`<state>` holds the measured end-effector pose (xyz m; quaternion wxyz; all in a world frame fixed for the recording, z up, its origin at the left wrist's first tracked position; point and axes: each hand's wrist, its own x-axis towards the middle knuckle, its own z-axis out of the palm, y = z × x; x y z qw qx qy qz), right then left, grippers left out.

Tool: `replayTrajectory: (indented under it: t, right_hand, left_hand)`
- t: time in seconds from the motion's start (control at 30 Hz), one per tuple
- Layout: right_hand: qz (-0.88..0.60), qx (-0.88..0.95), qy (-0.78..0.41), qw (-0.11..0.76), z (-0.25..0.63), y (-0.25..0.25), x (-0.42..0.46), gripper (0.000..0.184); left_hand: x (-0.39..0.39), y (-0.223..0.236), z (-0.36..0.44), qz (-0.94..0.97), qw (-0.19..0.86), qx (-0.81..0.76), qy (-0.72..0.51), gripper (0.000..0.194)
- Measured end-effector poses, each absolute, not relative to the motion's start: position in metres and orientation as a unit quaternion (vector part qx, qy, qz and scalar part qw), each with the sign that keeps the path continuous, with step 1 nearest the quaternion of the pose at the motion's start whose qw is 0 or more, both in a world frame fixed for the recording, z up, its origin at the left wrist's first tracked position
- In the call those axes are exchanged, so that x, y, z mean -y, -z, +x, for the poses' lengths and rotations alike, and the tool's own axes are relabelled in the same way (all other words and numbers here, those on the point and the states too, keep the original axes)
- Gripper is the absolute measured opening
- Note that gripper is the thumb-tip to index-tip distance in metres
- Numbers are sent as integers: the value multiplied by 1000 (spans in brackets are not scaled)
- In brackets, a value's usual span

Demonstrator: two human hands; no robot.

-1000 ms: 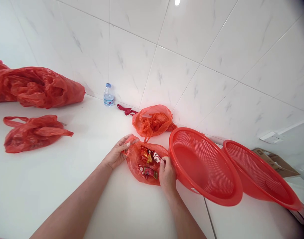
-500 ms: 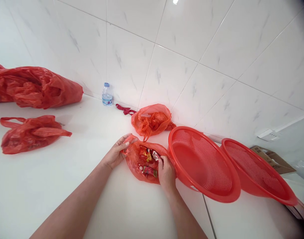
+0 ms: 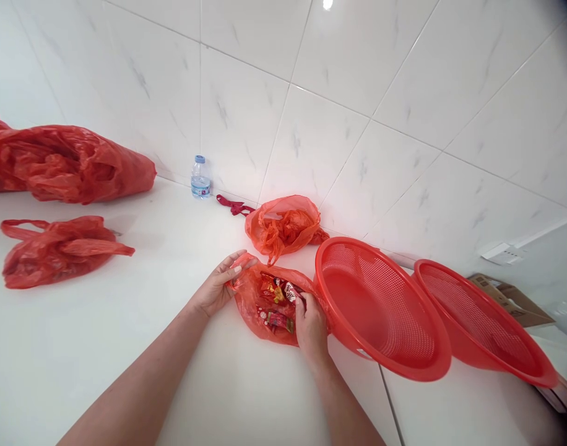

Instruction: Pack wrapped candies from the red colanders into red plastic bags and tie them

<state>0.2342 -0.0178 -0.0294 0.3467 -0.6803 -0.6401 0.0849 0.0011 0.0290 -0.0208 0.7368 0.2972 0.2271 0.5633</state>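
A small red plastic bag (image 3: 254,310) lies open on the white counter, with several wrapped candies (image 3: 278,303) showing inside it. My left hand (image 3: 217,286) pinches the bag's left rim between thumb and fingers. My right hand (image 3: 310,325) grips the bag's right rim, fingers curled over the plastic beside the candies. A red perforated basket (image 3: 380,310) stands tilted directly to the right of my right hand.
A second red basket (image 3: 485,322) lies right of the first. A knotted red bag (image 3: 283,226) sits behind the open one, near a red strap (image 3: 232,204) and a small water bottle (image 3: 200,177). Two more red bags (image 3: 60,248) (image 3: 70,162) lie at the left. The wall is tiled.
My right hand has slid slightly up along the bag's right rim; the bag stays held open. Otherwise only small camera shifts.
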Motion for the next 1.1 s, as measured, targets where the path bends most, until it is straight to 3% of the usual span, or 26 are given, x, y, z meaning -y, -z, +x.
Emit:
replayTrajectory:
  t: [0.4,0.73,1.1]
  right_hand:
    - [-631,645,-70,426,238,37,17,36]
    - [-661,645,-118,364,238,35,17,35]
    - [-638,622,-137,433,236,33,20,30]
  left_hand:
    - [-30,22,2,297,738,-226,-563,50]
    - [-29,21,1,298,734,-237,-562,51]
    - [-29,19,2,294,736,-233,-564,51]
